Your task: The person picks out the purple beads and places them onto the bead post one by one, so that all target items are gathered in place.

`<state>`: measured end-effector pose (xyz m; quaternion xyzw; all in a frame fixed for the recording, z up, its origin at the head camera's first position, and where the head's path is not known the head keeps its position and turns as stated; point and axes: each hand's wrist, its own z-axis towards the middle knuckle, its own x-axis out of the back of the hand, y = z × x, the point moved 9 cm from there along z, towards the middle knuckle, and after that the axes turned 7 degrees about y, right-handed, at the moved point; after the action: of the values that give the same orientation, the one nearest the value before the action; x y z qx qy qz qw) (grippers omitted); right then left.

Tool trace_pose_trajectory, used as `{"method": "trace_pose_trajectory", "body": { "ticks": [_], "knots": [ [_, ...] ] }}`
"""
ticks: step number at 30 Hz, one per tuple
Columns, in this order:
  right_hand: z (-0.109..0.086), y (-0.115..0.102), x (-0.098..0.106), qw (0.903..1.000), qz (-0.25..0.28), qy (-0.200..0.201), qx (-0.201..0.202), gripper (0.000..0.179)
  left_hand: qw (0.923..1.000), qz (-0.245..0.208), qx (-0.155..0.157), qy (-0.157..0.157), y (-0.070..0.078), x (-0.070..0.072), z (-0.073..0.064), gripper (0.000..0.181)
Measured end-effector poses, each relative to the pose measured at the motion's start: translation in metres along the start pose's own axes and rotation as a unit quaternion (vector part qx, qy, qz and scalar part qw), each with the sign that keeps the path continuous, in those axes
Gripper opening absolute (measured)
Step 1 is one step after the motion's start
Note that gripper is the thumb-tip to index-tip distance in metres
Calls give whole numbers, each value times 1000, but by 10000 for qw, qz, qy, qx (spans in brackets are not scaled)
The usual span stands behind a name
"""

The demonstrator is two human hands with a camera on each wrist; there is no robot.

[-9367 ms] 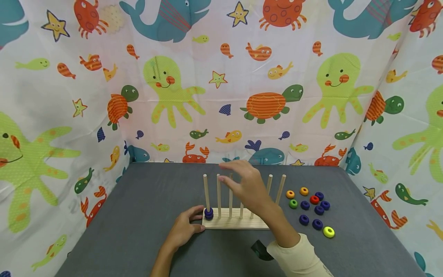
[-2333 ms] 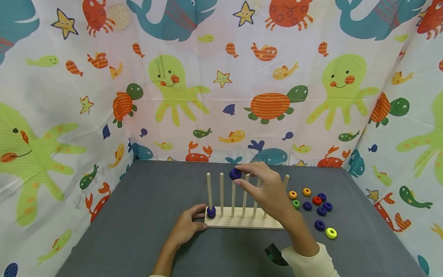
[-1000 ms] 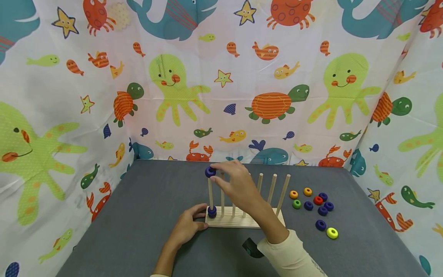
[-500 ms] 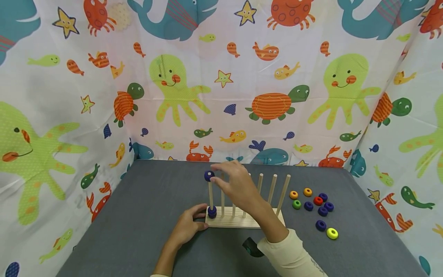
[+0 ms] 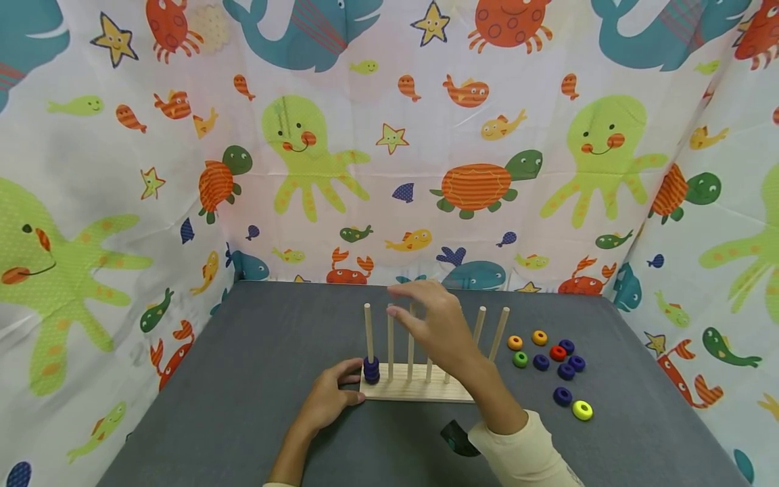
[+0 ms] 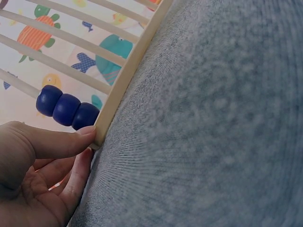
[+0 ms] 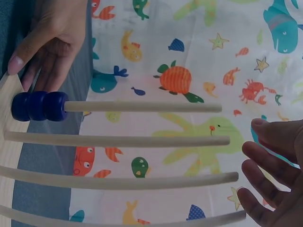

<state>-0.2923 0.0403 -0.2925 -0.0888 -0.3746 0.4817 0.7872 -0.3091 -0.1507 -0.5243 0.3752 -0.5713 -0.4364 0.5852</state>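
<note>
A pale wooden peg board (image 5: pixel 420 391) with a row of upright pegs stands on the table. Three dark blue beads (image 5: pixel 371 370) are stacked at the foot of its leftmost peg; they sit tight together in the left wrist view. My left hand (image 5: pixel 328 396) grips the board's left end, thumb (image 6: pixel 85 137) on the edge beside the lowest bead. Above the pegs, my right hand (image 5: pixel 441 331) holds nothing, its thumb and fingers apart. In the right wrist view its bent fingers (image 7: pixel 270 165) are just off the peg tips.
Loose beads lie right of the board: several blue ones (image 5: pixel 562 396), two orange (image 5: pixel 539 337), a red (image 5: pixel 557 353), a green (image 5: pixel 520 359) and a yellow (image 5: pixel 582 410). A dark object (image 5: pixel 458 438) shows beside the right sleeve. A printed sea-animal curtain (image 5: pixel 389 203) surrounds the grey table (image 5: pixel 274 325).
A third blue bead, carried by my right hand to the leftmost peg, has been let go and dropped onto the two below. That hand has since drawn back rightward. The left hand stays put.
</note>
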Motion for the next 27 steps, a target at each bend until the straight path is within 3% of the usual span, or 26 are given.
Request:
{"method": "trace_pose_trajectory", "body": {
  "ticks": [14,27],
  "knots": [
    [-23,9,62,9902,111,1315,456,30,10000,-18,63,-6,-1,-1,1,68],
    [-54,40,103,9878,-59,1551,91,31,9999,-133,87,23,-1,-1,0,67]
  ]
}}
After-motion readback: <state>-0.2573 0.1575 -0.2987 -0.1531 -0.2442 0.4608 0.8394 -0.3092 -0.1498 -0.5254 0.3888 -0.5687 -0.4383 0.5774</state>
